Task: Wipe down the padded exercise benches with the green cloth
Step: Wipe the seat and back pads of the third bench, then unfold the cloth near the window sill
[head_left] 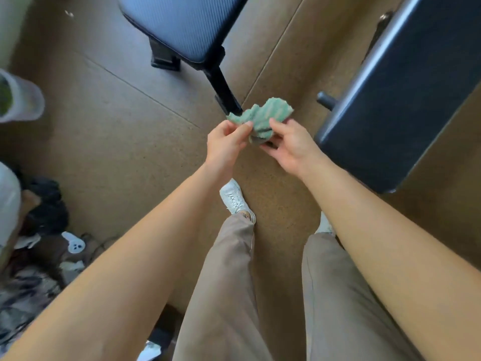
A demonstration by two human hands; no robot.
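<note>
A crumpled green cloth (263,117) hangs in the air in front of me, above the brown floor. My left hand (227,143) pinches its left edge between thumb and fingers. My right hand (290,145) grips its lower right part. One dark padded bench (179,24) stands ahead at top centre on a black frame. A second dark padded bench (406,100) runs along the right side, its near end just right of my right hand. Neither hand touches a bench.
A black bench leg (223,88) reaches down toward the cloth. A pale plant pot (19,99) stands at the left edge. Bags and clothes (39,243) are piled at the lower left. My white shoe (235,199) is on the floor below my hands.
</note>
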